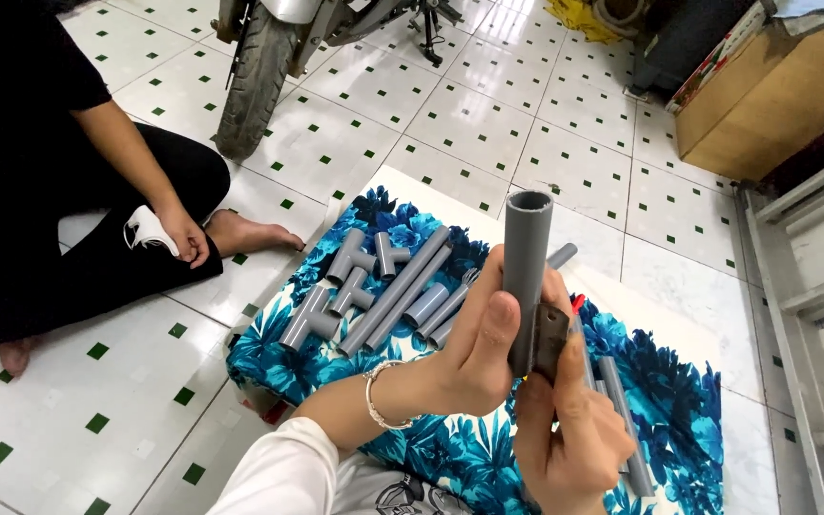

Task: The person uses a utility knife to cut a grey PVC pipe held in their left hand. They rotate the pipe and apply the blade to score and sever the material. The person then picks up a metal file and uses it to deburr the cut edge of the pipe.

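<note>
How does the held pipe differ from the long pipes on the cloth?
The held grey pipe stands upright in the left hand, open end up; the long pipes on the cloth lie flat and slanted. The held one looks shorter. Both are plain grey plastic.

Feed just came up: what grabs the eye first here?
The grey pipe held upright at centre, gripped by the left hand, while the right hand presses a small dark pad against its lower end. Behind it, more pipes and tee fittings lie on a blue floral cloth. At left another person sits on the tiled floor, near a motorbike wheel.
</note>
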